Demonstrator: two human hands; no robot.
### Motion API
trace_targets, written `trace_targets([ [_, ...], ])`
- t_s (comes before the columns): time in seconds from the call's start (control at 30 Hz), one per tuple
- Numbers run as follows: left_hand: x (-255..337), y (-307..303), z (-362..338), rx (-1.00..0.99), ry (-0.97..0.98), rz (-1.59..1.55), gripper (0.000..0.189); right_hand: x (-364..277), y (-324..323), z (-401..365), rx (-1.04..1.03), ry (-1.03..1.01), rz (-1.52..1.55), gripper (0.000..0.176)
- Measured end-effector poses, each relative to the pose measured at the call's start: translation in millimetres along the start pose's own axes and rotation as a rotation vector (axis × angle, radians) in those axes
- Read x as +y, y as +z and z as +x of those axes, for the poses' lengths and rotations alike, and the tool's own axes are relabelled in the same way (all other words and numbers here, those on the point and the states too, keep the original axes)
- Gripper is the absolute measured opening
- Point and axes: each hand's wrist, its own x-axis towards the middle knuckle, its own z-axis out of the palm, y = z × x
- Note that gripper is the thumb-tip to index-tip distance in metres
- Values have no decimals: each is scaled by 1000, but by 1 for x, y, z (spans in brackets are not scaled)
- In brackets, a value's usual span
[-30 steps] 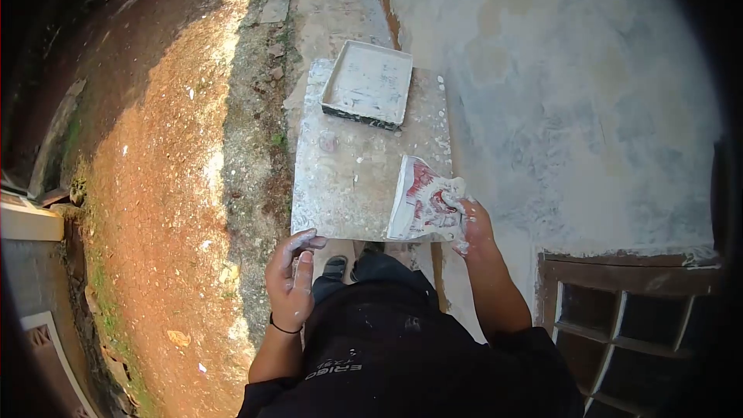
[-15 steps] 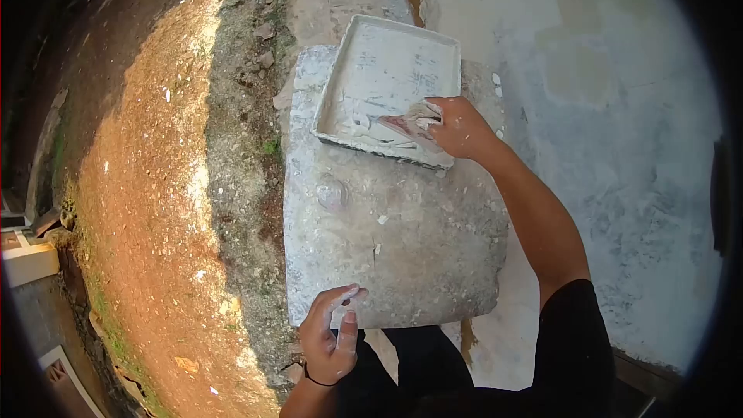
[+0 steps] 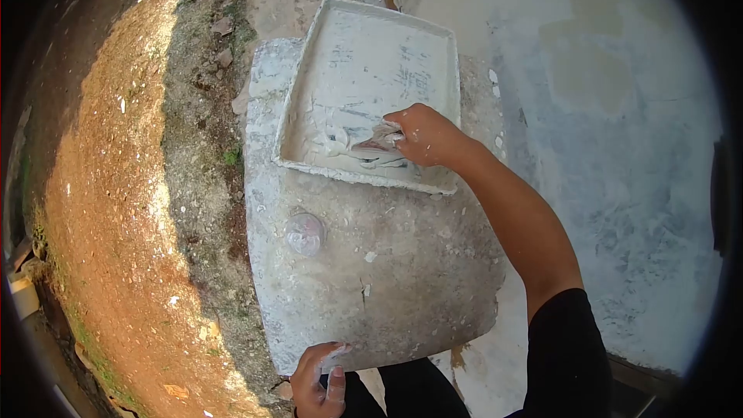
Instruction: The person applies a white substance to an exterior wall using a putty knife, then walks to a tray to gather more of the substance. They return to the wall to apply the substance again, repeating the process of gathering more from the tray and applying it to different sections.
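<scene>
My right hand (image 3: 427,136) is closed on a putty knife (image 3: 378,145), its blade low in the wet white paste (image 3: 329,143) near the tray's front. The fingers hide most of the handle. The shallow rectangular tray (image 3: 289,120) has paste smeared over its floor and walls. Pale fingers and thumb, coated with paste, curve apart on my left hand (image 3: 319,387), which holds nothing and hovers by the near edge of the board (image 3: 418,279).
A round, clear, paste-smeared object (image 3: 305,234) sits on the board in front of the tray. At right rises a pale wall (image 3: 611,162) with patchy coating. Gravel and orange soil (image 3: 108,217) lie to the left, beside several stones (image 3: 224,58).
The view has shifted, so the tray and board look larger and further left. The knife stays in the paste near the tray's front. My left hand sits lower in view.
</scene>
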Motion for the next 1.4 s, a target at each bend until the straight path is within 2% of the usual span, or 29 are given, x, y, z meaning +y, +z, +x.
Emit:
trace_targets([
  [0.07,-2,1,4,-14,56,55,26,-1,2,2,-38,-1,13,42],
  [0.3,-2,8,14,-48,41,73,27,14,9,16,-39,-68,41,44],
  [0.37,-4,10,15,-65,42,85,28,21,13,20,55,-164,141,36],
  [0.47,3,14,18,-88,23,93,26,31,14,30,26,-216,157,35],
  [0.8,8,23,20,-88,-6,90,24,20,-8,30,-93,-244,94,47],
  [1.07,6,25,17,-83,-1,88,25,31,7,51,-27,-265,172,39],
  [1.17,6,25,16,-80,-1,78,25,22,2,55,-107,-194,232,36],
  [1.27,7,24,14,-71,-8,66,25,19,4,58,-33,-216,195,35],
  [1.4,7,24,12,-66,12,71,25,9,-2,61,-60,-209,187,35],
])
